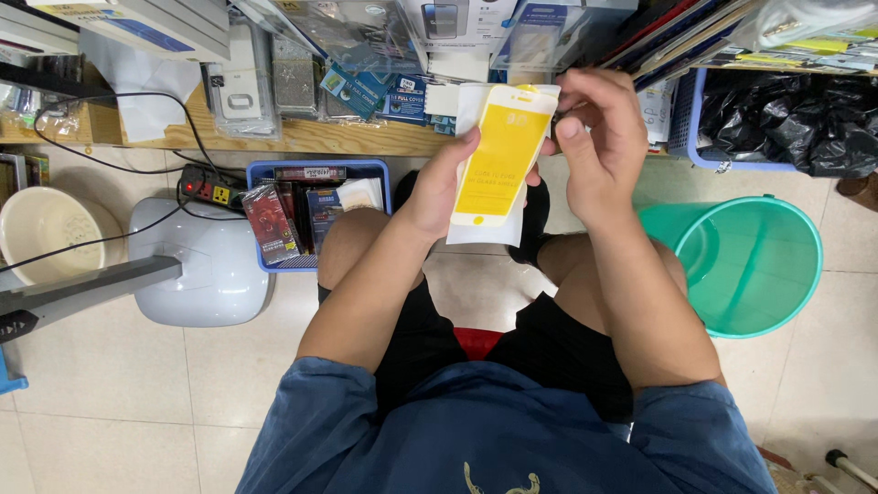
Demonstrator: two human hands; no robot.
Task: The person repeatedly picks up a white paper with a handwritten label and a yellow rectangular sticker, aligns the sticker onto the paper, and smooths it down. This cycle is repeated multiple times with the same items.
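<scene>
I sit over a tiled floor with both arms raised in front of me. My left hand [437, 186] holds a flat white sleeve with a yellow phone-shaped screen protector [501, 157] on its face, gripping it along the left edge. At the sleeve's top right corner my right hand [596, 139] pinches it with thumb and fingertips. The sleeve stands upright between my knees and the wooden shelf edge [302, 137].
A green plastic bin [752, 265] stands by my right knee. A blue basket of packaged goods [306, 206] sits left of my left knee, beside a power strip [208, 186], a white fan base [203, 261] and a cream bowl [41, 229]. Phone accessory packs crowd the shelf above.
</scene>
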